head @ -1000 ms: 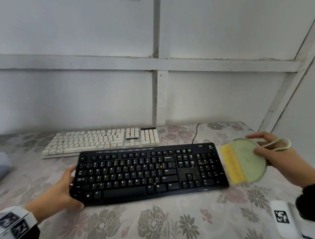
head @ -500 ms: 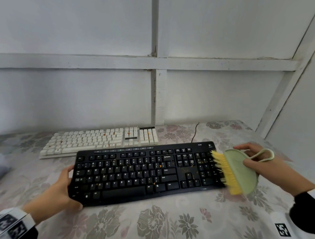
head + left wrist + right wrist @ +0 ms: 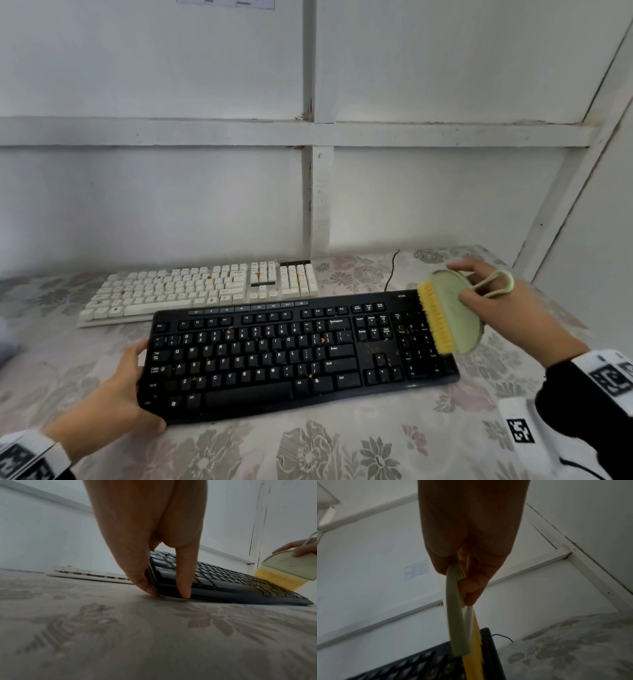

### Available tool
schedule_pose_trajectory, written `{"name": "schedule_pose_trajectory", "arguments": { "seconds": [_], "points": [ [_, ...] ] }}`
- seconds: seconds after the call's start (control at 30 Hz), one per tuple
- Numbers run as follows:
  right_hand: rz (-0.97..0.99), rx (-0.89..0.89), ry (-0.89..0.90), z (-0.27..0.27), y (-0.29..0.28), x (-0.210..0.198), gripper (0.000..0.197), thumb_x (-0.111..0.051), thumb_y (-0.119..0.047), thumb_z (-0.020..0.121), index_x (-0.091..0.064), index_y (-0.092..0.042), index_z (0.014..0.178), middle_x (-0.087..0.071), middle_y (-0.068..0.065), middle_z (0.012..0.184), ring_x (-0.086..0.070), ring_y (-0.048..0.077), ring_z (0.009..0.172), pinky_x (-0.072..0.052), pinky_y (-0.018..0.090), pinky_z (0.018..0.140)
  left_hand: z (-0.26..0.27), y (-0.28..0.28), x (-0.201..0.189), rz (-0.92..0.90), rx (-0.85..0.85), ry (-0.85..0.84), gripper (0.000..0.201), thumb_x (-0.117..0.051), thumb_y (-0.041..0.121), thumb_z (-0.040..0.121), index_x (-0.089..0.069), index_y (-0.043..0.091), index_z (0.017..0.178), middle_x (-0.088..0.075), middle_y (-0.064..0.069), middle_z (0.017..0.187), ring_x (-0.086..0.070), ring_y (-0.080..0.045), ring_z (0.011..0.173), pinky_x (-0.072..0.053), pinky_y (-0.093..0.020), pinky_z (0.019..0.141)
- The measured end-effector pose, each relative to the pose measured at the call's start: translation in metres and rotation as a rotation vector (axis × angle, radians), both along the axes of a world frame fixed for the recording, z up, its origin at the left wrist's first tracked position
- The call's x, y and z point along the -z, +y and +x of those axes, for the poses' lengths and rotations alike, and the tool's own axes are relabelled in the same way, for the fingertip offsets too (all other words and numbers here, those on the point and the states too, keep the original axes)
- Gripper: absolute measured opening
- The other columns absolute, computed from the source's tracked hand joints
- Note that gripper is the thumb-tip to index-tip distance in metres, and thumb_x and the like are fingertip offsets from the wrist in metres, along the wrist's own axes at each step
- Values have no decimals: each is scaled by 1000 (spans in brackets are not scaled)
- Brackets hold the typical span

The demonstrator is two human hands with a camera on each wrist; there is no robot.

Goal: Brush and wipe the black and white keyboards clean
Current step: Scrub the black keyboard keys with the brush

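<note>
A black keyboard (image 3: 274, 356) lies in front of me, speckled with orange crumbs, most around its arrow keys and number pad. My left hand (image 3: 113, 407) grips its left end, thumb on the front edge and fingers at the side (image 3: 183, 588). My right hand (image 3: 496, 301) holds a pale green brush (image 3: 459, 315) with yellow bristles (image 3: 435, 322), its loop handle over my fingers. The bristles rest on the number pad at the keyboard's right end (image 3: 281, 580). Behind it lies the white keyboard (image 3: 202, 291), also crumbed.
Both keyboards sit on a floral tablecloth (image 3: 342, 448). A black cable (image 3: 390, 274) runs from the black keyboard toward the white panelled wall (image 3: 308, 188) right behind. A second wall closes the right side.
My right hand has brought the brush in from the right of the keyboard and set its bristles on the number pad. My left hand has kept its hold on the left end.
</note>
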State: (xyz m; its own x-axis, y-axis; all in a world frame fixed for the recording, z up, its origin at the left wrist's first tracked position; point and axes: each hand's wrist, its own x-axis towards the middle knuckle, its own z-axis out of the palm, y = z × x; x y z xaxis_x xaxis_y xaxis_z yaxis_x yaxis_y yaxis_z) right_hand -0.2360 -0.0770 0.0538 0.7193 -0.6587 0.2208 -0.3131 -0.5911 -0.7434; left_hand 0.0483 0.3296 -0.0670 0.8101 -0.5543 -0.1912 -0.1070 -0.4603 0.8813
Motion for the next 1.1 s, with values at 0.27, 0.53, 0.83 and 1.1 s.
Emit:
{"name": "schedule_pose_trajectory", "arguments": {
  "seconds": [0.27, 0.53, 0.83, 1.1],
  "points": [
    [54, -50, 164, -31, 20, 13, 30, -61, -5, 84, -63, -33, 94, -69, -4, 88, -64, 21, 75, -46, 22, 57, -7, -7, -9, -4, -1, 32, 123, -78, 7, 21, -20, 40, 125, -65, -7, 102, -64, -27, 93, -51, -45, 82],
    [-53, 58, -39, 1, 13, -10, 33, -56, -7, 86, -58, -35, 105, -65, -3, 90, -59, 12, 69, -41, 12, 46, -3, -5, -2, 0, -19, 5, 114, -77, 9, 21, -28, 52, 114, -68, -8, 99, -66, -29, 90, -52, -51, 81],
    [25, -61, 125, -22, 26, 17, 34, -59, -6, 84, -58, -38, 93, -68, -6, 81, -60, 15, 64, -44, 17, 52, -1, -3, -2, -4, -19, 4, 111, -80, 9, 22, -29, 57, 109, -67, -8, 99, -66, -28, 91, -52, -52, 82],
    [13, 12, 8, -16, 20, -6, 29, -60, -5, 83, -61, -34, 90, -64, 3, 77, -55, 19, 64, -42, 29, 56, 3, 0, 3, 35, -19, -18, 110, -82, 9, 24, -28, 67, 101, -71, -3, 93, -68, -26, 89, -52, -53, 82]
  ]
}}
